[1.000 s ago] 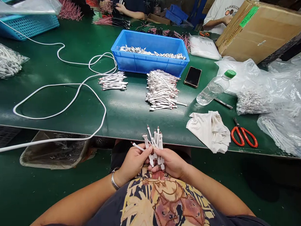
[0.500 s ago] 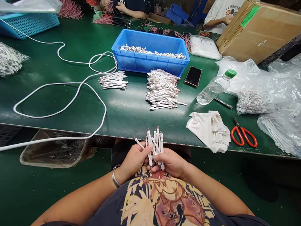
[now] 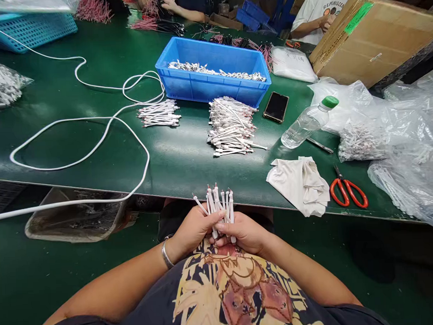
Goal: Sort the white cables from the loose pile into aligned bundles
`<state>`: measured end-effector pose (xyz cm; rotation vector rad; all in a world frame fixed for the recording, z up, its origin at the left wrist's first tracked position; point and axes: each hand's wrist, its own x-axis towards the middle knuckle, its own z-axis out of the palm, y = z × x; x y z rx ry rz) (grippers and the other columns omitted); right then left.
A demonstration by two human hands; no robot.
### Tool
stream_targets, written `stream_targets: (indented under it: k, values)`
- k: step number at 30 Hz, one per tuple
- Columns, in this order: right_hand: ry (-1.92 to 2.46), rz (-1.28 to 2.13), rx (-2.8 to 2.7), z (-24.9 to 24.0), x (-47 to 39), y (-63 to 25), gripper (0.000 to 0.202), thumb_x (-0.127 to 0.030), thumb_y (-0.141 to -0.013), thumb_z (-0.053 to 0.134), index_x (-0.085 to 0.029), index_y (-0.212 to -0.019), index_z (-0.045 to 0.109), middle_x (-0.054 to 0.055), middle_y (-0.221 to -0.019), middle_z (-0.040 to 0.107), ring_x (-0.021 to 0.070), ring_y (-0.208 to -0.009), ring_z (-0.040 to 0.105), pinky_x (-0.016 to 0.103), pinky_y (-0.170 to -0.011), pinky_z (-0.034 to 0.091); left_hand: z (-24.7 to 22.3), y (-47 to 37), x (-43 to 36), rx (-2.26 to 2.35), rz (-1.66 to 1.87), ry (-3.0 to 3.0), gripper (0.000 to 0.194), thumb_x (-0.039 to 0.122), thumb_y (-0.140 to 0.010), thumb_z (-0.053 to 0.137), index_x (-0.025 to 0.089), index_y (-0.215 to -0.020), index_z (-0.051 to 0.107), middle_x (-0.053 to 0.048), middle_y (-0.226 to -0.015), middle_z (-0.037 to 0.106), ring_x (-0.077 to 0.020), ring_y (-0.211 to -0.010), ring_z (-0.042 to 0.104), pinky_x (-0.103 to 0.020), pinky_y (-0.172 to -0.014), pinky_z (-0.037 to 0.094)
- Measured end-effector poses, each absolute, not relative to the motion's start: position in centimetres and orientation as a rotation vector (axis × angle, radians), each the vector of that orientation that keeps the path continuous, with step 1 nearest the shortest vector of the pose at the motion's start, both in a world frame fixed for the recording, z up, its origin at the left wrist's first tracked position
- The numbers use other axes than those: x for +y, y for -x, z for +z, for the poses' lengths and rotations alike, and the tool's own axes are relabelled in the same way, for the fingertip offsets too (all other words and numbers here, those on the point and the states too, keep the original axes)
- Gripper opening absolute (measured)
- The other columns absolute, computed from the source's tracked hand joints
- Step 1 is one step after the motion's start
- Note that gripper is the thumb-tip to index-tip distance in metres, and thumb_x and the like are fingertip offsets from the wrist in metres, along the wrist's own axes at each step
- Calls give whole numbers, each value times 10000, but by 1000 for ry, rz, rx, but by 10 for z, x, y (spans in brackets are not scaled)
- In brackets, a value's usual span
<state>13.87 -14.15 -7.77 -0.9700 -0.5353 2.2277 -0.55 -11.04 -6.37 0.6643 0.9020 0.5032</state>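
Note:
Just off the table's near edge, my left hand [image 3: 196, 226] and my right hand [image 3: 246, 231] meet in front of my shirt. Both are closed on a small bunch of short white cables [image 3: 214, 203] with connector ends. The cables stand mostly upright, their tips fanned out, and one leans out to the left. My thumbs press on the bunch from either side; the fingers behind it are partly hidden. Beyond my hands, a large pile of similar white cables [image 3: 231, 126] lies on the green table, with a smaller pile [image 3: 159, 113] to its left.
A blue bin [image 3: 214, 84] of white pieces stands behind the piles. A phone [image 3: 276, 107], a water bottle [image 3: 305, 124], a white cloth [image 3: 302, 185] and red-handled scissors [image 3: 348, 191] lie to the right. A long white cord [image 3: 76, 120] loops across the left. Two people sit opposite.
My hands stay together at nearly the same spot. The cables between them have shifted, with more now gathered under my left thumb. The whole view has tilted slightly.

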Motion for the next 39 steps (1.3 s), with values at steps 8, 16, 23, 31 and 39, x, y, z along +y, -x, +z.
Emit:
stream_targets:
  k: [8,16,23,31,39]
  values:
    - [996,2255,-573,-74,-141,-138,416,-374,-643,763,-63,-902,668,89,-728,665,121,-617,635,188,-542,500,-62,5,-109,804,420,-700,278,396,-797,585,123,-760,555,-11,-504,593,-69,-332,463,-150,-309,288]
    - [1029,2258,-597,-70,-140,-137,379,-372,-644,760,-68,-848,661,79,-712,665,102,-579,624,181,-543,491,-62,4,-110,857,411,-765,308,424,-789,589,121,-753,558,-15,-502,596,-70,-326,458,-156,-305,287]
    - [1206,2276,-640,-58,-136,-135,469,-472,-585,767,-80,-811,643,41,-648,643,85,-504,579,186,-473,433,-58,3,-110,924,409,-784,331,459,-756,616,132,-766,565,4,-475,586,-81,-322,471,-161,-304,315]
    - [1204,2325,-785,-58,-135,-137,427,-480,-653,720,-101,-841,656,30,-690,640,55,-479,539,150,-408,375,-57,8,-107,823,329,-774,374,407,-781,610,146,-1049,590,-14,-540,635,-113,-376,550,-161,-324,340]
    - [1253,2277,-1004,-59,-136,-140,399,-518,-713,653,-124,-777,649,-2,-609,590,66,-449,510,163,-378,392,-35,12,-87,695,392,-896,339,281,-781,638,158,-1095,612,-110,-1105,665,-205,-996,628,-293,-853,487]
